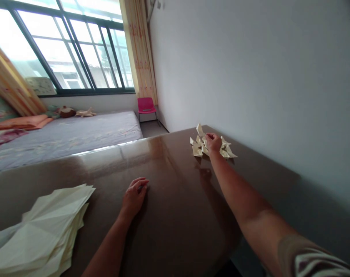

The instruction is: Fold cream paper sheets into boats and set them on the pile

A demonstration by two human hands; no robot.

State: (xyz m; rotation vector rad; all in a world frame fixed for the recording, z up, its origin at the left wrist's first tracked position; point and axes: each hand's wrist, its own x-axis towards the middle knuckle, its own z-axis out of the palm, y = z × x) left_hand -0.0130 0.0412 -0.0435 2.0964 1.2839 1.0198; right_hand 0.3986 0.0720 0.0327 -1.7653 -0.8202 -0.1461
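Observation:
My right hand (214, 142) is stretched out to the far right of the table, closed in a pinch on a cream folded paper piece (200, 130). The piece is tilted up over a cluster of similar folded paper pieces (197, 151), part of which my hand and wrist hide. Nearer to me, my left hand (134, 195) rests on its side on the brown tabletop (166, 215). Its fingers are loosely curved, with a gap to the thumb and nothing visible between them. At the near left lies a stack of creased cream paper sheets (45, 227).
A plain wall (250, 77) runs along the table's right side. Beyond the far edge are a bed (105, 127) with a patterned sheet and a pink chair (146, 105). A wide window (82, 50) with orange curtains (139, 50) stands behind them.

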